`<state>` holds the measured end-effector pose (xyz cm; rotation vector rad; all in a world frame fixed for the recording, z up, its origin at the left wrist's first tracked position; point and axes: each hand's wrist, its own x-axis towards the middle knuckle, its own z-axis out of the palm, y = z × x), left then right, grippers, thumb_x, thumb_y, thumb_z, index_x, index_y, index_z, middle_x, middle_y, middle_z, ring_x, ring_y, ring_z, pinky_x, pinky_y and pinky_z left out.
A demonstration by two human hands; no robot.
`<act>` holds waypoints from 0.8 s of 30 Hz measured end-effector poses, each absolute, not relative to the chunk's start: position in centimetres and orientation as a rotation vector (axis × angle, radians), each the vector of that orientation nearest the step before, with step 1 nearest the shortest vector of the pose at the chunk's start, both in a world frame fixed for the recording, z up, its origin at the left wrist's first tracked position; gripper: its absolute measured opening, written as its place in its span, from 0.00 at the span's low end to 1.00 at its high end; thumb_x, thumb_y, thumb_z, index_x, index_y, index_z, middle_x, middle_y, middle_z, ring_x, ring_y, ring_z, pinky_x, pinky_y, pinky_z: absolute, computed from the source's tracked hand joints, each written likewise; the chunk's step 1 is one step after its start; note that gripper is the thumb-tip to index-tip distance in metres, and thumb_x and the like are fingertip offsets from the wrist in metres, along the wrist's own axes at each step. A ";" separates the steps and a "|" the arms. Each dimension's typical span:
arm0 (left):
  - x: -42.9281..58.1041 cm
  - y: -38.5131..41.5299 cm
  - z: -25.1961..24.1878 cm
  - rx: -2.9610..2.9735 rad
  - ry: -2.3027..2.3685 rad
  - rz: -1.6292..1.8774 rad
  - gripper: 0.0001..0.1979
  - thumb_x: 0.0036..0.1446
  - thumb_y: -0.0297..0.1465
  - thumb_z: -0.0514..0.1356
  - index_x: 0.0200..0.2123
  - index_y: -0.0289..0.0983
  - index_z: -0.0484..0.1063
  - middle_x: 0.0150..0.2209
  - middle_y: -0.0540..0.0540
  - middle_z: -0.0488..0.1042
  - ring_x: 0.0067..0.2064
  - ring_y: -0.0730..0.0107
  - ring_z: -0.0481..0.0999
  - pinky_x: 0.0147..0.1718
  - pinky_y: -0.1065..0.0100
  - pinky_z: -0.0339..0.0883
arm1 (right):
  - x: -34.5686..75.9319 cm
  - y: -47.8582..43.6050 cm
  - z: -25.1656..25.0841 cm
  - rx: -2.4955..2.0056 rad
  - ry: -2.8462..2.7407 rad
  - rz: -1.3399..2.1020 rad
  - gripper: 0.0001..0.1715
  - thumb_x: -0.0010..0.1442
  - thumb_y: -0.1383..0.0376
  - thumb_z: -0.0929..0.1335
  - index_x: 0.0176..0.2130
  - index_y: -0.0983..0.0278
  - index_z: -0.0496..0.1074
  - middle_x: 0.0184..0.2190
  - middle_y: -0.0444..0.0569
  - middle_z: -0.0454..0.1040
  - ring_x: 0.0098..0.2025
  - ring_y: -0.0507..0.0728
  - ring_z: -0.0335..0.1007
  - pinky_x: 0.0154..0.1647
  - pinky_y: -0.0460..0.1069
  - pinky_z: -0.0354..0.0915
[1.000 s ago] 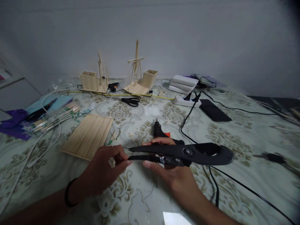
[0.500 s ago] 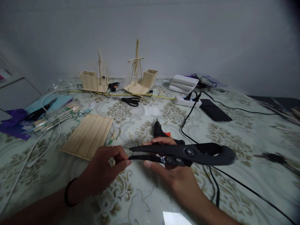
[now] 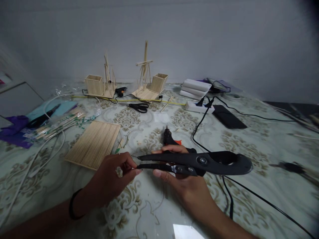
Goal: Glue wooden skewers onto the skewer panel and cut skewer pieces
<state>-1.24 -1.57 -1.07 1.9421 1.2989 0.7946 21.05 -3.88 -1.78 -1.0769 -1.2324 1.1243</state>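
A black hand cutter (image 3: 179, 159) with a pivot bolt lies across the middle, its broad head to the right and its two slim handles to the left. My right hand (image 3: 184, 184) is closed around it from below, thumb on the near handle. With thumb and forefinger pinched, my left hand (image 3: 112, 176) grips the tip of the near handle. A thin wire-like piece shows by the far handle's tip. Just beyond my right hand lies a black glue gun (image 3: 168, 135) with an orange trigger. To the left is a flat panel of wooden sticks (image 3: 93, 144).
At the back stand two stick-built models with boxes (image 3: 94, 85) (image 3: 159, 83), black scissors (image 3: 139, 107) and a second glue gun (image 3: 121, 91). Bagged sticks (image 3: 61, 124) lie left. A power strip (image 3: 198, 107), phone (image 3: 229, 117) and black cables are on the right.
Both hands and the cutter stay almost in place, with only a tiny shift. My left thumb and forefinger remain pinched at the handle tip.
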 end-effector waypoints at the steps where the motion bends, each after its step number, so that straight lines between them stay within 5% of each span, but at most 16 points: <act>1: -1.2 -1.6 -1.0 1.951 1.302 0.794 0.09 0.60 0.33 0.64 0.27 0.39 0.74 0.23 0.54 0.74 0.26 0.74 0.72 0.28 0.72 0.62 | 21.0 -3.9 -1.8 -1.081 -1.234 1.120 0.25 0.56 0.59 0.81 0.49 0.54 0.72 0.46 0.46 0.84 0.50 0.61 0.83 0.57 0.59 0.78; 24: -1.2 -1.8 -0.9 2.024 1.281 0.797 0.11 0.61 0.31 0.63 0.25 0.39 0.71 0.21 0.55 0.74 0.23 0.74 0.72 0.27 0.72 0.64 | 21.0 -3.8 -1.8 -1.078 -1.256 1.126 0.25 0.55 0.59 0.82 0.48 0.53 0.72 0.47 0.46 0.84 0.49 0.61 0.83 0.54 0.57 0.78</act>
